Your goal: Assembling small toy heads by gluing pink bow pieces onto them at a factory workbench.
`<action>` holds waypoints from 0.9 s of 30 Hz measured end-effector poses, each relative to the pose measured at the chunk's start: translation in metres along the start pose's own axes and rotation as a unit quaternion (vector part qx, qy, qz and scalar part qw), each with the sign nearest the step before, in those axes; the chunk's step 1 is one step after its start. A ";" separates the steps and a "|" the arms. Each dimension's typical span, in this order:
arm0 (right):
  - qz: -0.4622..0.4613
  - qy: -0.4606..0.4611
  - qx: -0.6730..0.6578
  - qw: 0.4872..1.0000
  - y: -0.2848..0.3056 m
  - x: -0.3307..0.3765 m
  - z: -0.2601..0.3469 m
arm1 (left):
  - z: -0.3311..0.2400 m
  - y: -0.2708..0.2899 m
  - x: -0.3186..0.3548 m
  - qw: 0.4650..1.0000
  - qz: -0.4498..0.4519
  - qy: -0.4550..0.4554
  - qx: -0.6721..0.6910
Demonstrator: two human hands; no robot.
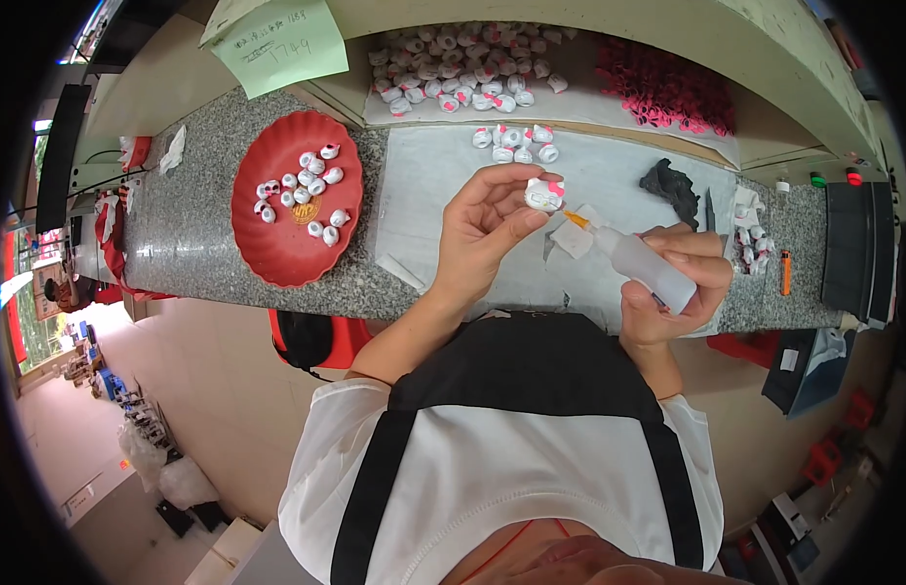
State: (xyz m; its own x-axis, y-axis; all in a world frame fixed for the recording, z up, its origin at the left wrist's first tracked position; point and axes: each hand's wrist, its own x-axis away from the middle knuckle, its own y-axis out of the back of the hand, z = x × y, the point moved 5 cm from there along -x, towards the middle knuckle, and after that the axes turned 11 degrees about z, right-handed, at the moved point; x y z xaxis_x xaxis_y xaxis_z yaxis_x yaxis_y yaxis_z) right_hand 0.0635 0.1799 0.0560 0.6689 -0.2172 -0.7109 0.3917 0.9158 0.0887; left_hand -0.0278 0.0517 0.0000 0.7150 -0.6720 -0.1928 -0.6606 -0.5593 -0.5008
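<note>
Between the thumb and fingers of my left hand (487,224) is a small white toy head (543,194) with a pink bow. My right hand (682,278) grips a translucent squeeze bottle (653,270), tilted so that its orange nozzle (577,220) points at the toy head. The nozzle tip is beside the head's lower right; whether it touches, I cannot tell. Below both hands lies a pale work sheet (424,185), with a small whitish piece (572,240) under the nozzle. Several more white heads (516,143) stand in a cluster just beyond my left hand.
At left, a red scalloped plate (253,229) holds several white heads. The shelf behind carries many white heads (453,73) and a heap of pink pieces (667,88). A crumpled black cloth (672,190), an orange lighter-like object (786,273) and a black box (855,255) are at right.
</note>
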 end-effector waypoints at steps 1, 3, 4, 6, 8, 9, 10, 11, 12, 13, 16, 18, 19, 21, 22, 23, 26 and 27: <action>0.019 0.011 -0.013 1.000 -0.001 -0.001 0.000 | 0.000 0.000 0.000 1.000 0.001 -0.002 0.001; 0.021 0.013 -0.010 1.000 -0.001 -0.001 0.000 | 0.001 0.000 0.000 1.000 0.002 0.001 0.000; 0.025 0.015 -0.006 1.000 -0.001 0.000 0.000 | 0.001 -0.001 0.000 1.000 0.003 0.003 0.000; 0.028 0.013 -0.004 1.000 -0.001 -0.001 0.001 | 0.002 -0.001 0.000 1.000 0.004 0.004 0.000; 0.031 0.010 -0.001 0.999 -0.001 -0.001 0.002 | 0.002 -0.001 -0.001 1.000 0.005 0.005 0.000; 0.032 0.010 -0.008 0.999 -0.001 -0.001 0.002 | 0.002 -0.001 -0.001 1.000 0.003 0.004 -0.002; 0.033 0.010 -0.014 0.999 0.000 -0.001 0.002 | 0.002 -0.001 -0.001 1.000 0.000 0.003 -0.004; 0.032 0.010 -0.013 0.999 0.000 -0.001 0.003 | 0.002 -0.001 -0.001 1.000 0.001 0.003 -0.003; 0.033 0.010 -0.015 0.999 0.001 -0.001 0.003 | 0.002 -0.001 0.000 1.000 0.000 0.004 0.001; 0.033 0.009 -0.017 0.999 0.001 -0.001 0.003 | 0.003 -0.001 0.000 1.000 -0.001 0.005 0.006; 0.022 0.019 -0.011 1.000 0.002 0.000 0.003 | 0.003 -0.001 0.001 1.000 -0.001 0.005 0.023; 0.024 0.020 -0.007 1.000 0.002 0.001 0.003 | 0.003 -0.001 0.001 1.000 0.002 0.009 0.024; 0.025 0.021 -0.003 0.999 0.002 0.001 0.003 | 0.003 -0.002 0.001 1.000 0.005 0.013 0.024; 0.027 0.022 -0.003 0.999 0.002 0.001 0.003 | 0.004 -0.002 0.001 1.000 0.004 0.015 0.024; 0.029 0.024 -0.003 0.999 0.001 0.001 0.003 | 0.004 -0.002 0.001 1.000 0.004 0.017 0.023; 0.029 0.024 -0.003 0.999 0.001 0.001 0.003 | 0.004 -0.002 0.001 1.000 0.003 0.017 0.023; 0.037 0.020 -0.006 0.999 0.001 0.000 0.004 | 0.004 -0.003 0.001 0.999 0.004 0.031 0.019; 0.042 0.019 -0.005 0.999 0.000 0.000 0.004 | 0.004 -0.004 0.001 0.999 0.003 0.032 0.014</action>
State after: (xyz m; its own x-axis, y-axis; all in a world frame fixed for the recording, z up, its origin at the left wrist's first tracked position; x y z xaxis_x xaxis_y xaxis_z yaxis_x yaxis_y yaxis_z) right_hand 0.0660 0.1787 0.0583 0.6738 -0.1273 -0.7278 0.3296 0.9334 0.1418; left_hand -0.0235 0.0548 -0.0016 0.6938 -0.7061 -0.1420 -0.6578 -0.5410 -0.5240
